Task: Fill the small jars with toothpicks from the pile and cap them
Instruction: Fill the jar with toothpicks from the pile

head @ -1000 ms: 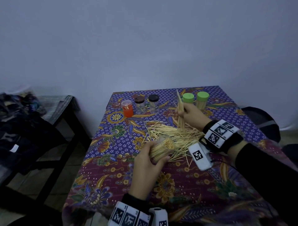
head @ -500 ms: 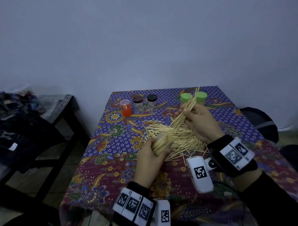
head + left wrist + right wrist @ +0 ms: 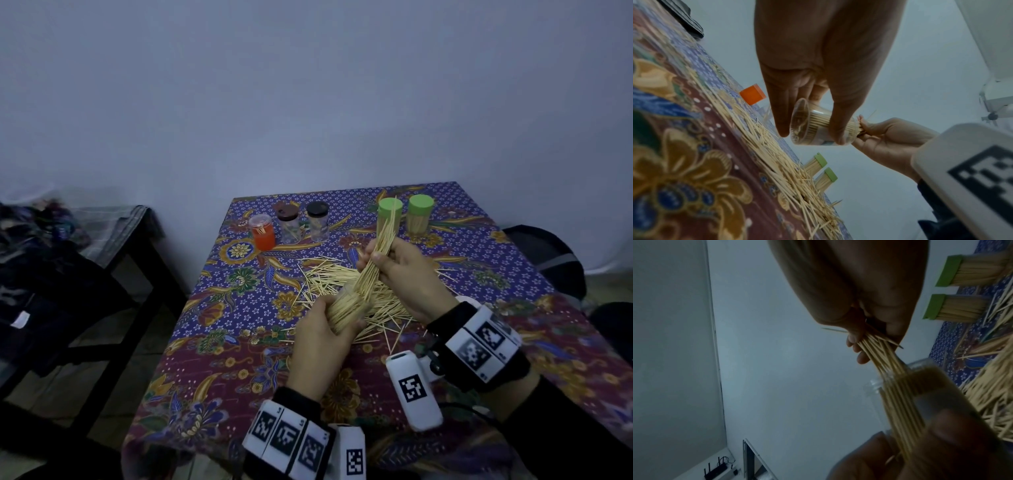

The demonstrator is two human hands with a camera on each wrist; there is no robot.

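The left hand (image 3: 320, 337) is gripping a clear jar (image 3: 346, 310) tilted on its side above the counter (image 3: 219, 370), thumb and fingers (image 3: 840, 125) curled round its wall; the jar is already packed with toothpicks and its mouth is pointing toward the right hand (image 3: 406, 274). That hand is pinching a bundle of toothpicks (image 3: 376, 250) between thumb and curled fingers (image 3: 854, 340), the lower ends of the bundle going into the jar's mouth while the upper ends are fanning out in front of the nearer green-capped jar (image 3: 389, 219). In the right wrist view the sticks are running from the fingers straight into the open neck.

The loose pile (image 3: 346, 284) is lying on the patterned cloth directly under both hands, spread out toward the counter's middle. A second green-capped jar (image 3: 419, 216) is standing just beside the first, both full. On the far left side of the counter an orange jar (image 3: 263, 231) with a clear lid, a brown-capped jar (image 3: 287, 222) and a black-capped jar (image 3: 317, 221) are standing in a row (each holding only a few sticks, as far as can be told).
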